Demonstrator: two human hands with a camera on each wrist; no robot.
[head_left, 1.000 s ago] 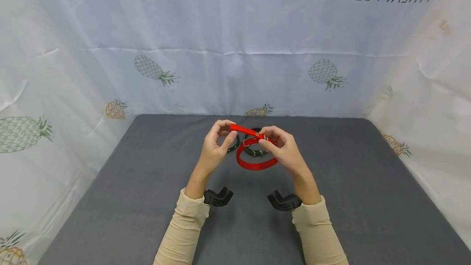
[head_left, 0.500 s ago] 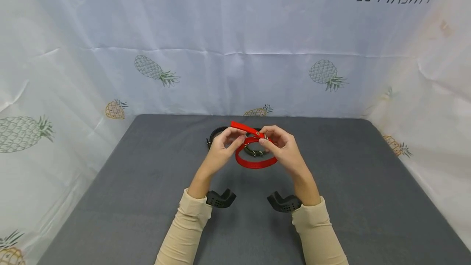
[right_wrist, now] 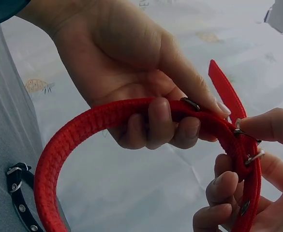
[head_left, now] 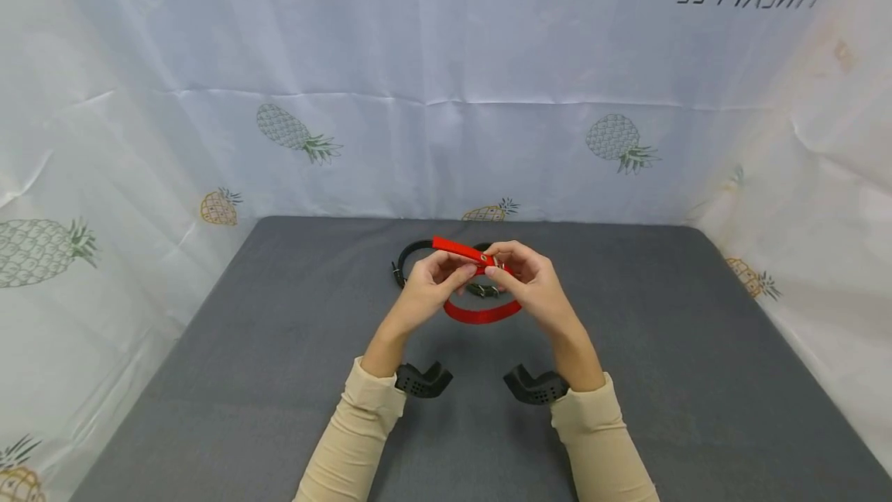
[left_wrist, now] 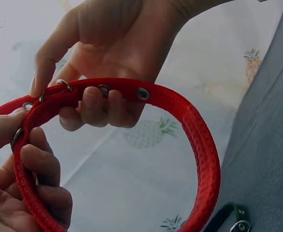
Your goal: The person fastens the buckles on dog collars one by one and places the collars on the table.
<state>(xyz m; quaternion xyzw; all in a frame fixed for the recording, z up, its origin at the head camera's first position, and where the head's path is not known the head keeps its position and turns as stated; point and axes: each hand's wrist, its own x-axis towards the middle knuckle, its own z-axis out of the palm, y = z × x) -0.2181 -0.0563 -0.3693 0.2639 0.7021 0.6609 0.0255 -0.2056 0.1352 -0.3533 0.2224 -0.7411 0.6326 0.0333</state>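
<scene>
A red fabric collar point(head_left: 482, 314) hangs in a loop above the table, held by both hands. My left hand point(head_left: 423, 291) grips the band close to the buckle, thumb on top and fingers curled inside the loop. From the right, my right hand point(head_left: 533, 285) pinches the band at the metal hardware, beside a metal-rimmed eyelet point(left_wrist: 142, 94). The strap's pointed tail point(right_wrist: 223, 87) sticks out past the hardware, up and over my left fingers in the head view. The two hands nearly meet there, and fingers partly hide the buckle.
Behind the hands, a black collar point(head_left: 399, 273) lies on the grey table point(head_left: 313, 331). Beside it is a dark green collar point(head_left: 484, 291), partly hidden by the red one. A white pineapple-print curtain point(head_left: 453, 60) stands at the back and sides.
My left hand has moved right, from near the strap's tail to the buckle area, uncovering more of the black collar. My right hand keeps its hold and shifts slightly left.
</scene>
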